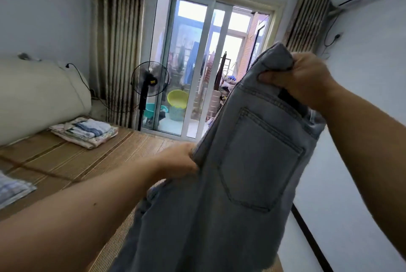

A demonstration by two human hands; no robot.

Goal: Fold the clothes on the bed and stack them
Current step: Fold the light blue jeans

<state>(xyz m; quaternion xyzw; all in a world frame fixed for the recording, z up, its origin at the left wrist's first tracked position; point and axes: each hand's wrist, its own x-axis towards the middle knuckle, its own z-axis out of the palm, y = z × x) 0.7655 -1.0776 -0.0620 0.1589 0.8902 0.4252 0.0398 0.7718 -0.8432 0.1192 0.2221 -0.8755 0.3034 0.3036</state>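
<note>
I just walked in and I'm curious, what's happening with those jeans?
A person is holding up a pair of jeans with both hands above the bed. The right hand grips them at the top, and the left hand holds the side edge lower down. The jeans are not folded yet. A stack of folded clothes lies on the bed.

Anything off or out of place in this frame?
Nothing stands out. The jeans hang intact, right grip on the waistband, left grip on a side edge. The folded stack sits tidy on the bed mat; a checked cloth lies apart from it at the frame's left edge.
</note>
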